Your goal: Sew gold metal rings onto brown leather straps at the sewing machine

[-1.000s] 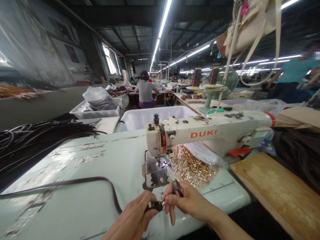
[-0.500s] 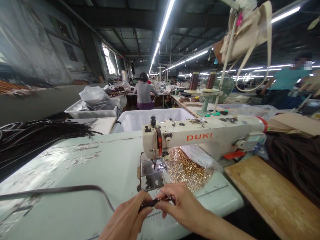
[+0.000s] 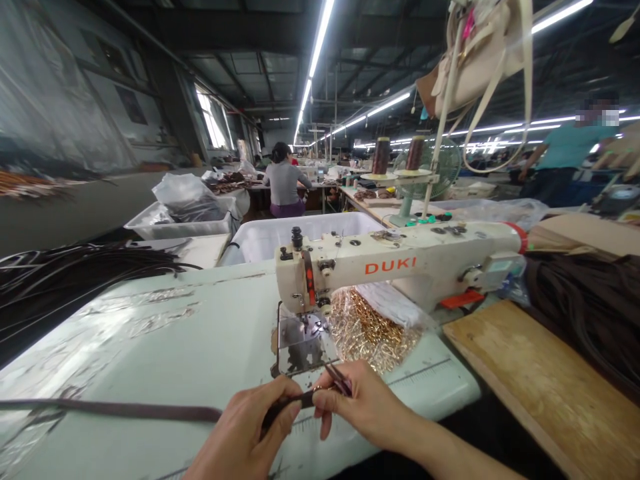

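Observation:
A long dark brown strap lies across the left of the pale green table and runs to my left hand. My left hand is closed, pinching the strap between thumb and fingers. Beside it my right hand is closed on the strap's other part, where a small gold-coloured metal piece shows at the fingertips. Two narrow dark reddish points stick up from my right hand; whether they are strap ends or a tool I cannot tell. Both hands are in front of the sewing machine's needle plate.
A sewing machine spans the table. Under its arm lies a clear bag of gold metal hooks. A wooden board is at right, dark straps at left, a white bin behind. Two people are farther off.
The strap on the table has straightened and shifted toward me. My hands have turned slightly, and the narrow dark points now stand up from my right hand. The view has shifted a little.

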`<state>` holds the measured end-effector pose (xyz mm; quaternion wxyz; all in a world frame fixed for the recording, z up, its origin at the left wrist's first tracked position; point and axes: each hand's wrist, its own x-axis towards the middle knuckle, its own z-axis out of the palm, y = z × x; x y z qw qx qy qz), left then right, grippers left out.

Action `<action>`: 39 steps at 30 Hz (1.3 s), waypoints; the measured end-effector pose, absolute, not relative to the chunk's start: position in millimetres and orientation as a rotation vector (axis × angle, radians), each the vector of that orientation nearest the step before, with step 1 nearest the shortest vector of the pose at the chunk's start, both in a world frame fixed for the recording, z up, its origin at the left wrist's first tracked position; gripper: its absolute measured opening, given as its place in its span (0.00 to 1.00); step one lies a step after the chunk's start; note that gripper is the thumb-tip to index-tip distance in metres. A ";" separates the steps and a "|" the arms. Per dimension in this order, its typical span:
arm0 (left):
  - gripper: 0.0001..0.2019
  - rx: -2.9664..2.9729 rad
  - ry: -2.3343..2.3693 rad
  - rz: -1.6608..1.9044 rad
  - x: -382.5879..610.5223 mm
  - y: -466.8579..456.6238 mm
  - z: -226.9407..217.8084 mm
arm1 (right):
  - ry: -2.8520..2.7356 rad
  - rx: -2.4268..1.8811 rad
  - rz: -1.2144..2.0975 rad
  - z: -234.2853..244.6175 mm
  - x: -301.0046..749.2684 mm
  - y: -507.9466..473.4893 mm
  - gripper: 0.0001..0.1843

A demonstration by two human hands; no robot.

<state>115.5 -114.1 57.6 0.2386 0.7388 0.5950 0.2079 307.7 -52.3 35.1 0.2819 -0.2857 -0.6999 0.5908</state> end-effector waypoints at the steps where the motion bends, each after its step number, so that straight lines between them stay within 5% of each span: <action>1: 0.13 2.021 1.636 0.555 114.9 -113.5 56.2 | -1.903 -0.775 1.550 36.2 308.2 -51.8 0.13; 11: 0.07 2.109 1.583 0.796 115.0 -116.1 45.1 | -2.183 -0.758 0.847 38.3 310.6 -52.5 0.04; 23: 0.14 1.927 1.512 0.623 109.4 -88.3 36.2 | -1.965 -0.873 1.191 27.7 303.6 -44.1 0.05; 28: 0.10 1.957 1.430 0.507 101.6 -51.4 39.5 | -1.902 -1.010 1.350 14.4 292.8 -22.9 0.09; 34: 0.05 2.109 1.447 0.305 82.8 3.7 33.2 | -2.357 -1.171 0.572 15.5 285.9 13.9 0.10; 37: 0.04 2.180 1.430 0.237 78.4 19.4 34.1 | -2.519 -0.969 0.376 17.7 290.1 28.8 0.04; 39: 0.04 2.222 1.397 0.190 77.9 26.2 36.4 | -2.652 -0.772 0.283 17.8 293.5 36.8 0.09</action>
